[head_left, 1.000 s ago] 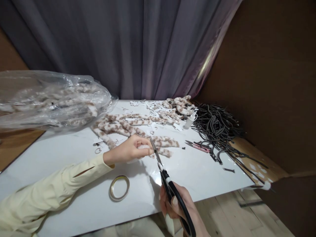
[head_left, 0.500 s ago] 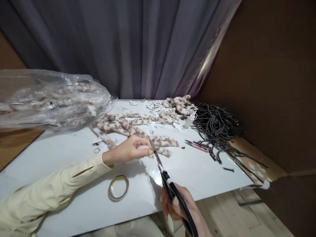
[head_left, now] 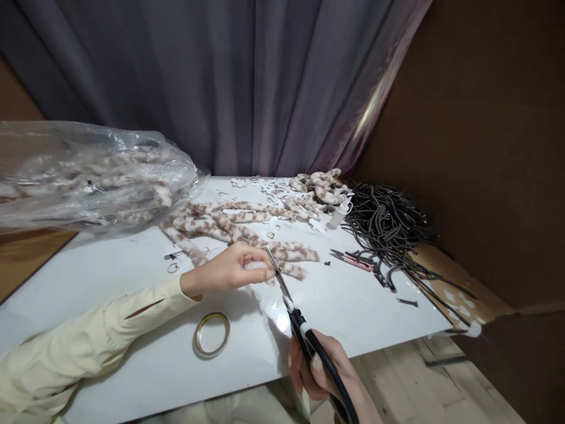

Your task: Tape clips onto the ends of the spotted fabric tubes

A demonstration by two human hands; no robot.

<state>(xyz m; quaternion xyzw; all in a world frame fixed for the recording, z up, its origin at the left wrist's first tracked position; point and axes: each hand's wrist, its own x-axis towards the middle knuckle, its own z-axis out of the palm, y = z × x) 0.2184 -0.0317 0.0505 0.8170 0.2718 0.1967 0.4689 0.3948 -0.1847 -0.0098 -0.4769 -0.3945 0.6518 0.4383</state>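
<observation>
My right hand [head_left: 320, 368] grips black-handled scissors [head_left: 315, 347], their metal blades pointing up and away from me. The blade tips lie right beside the fingertips of my left hand [head_left: 238, 266]. Thumb and fingers of the left hand are pinched together above the table; whatever is between them is too small and too hidden to name. Brown-and-white fluffy strips [head_left: 212, 227] lie behind and beneath that hand. On the table below the left wrist rests a roll of tape [head_left: 196, 335].
A clear plastic bag [head_left: 132, 141] full of fluffy strips sits at the left. Black cords [head_left: 384, 218] are heaped on the right, near pink thread snips [head_left: 353, 259] and a small squeeze bottle [head_left: 338, 215]. Metal rings [head_left: 173, 268] and white bits are scattered about. A curtain [head_left: 229, 88] hangs behind.
The scissors and my right hand have shifted very slightly to the right. My left hand stays almost where it was, still pinched at the blade tips.
</observation>
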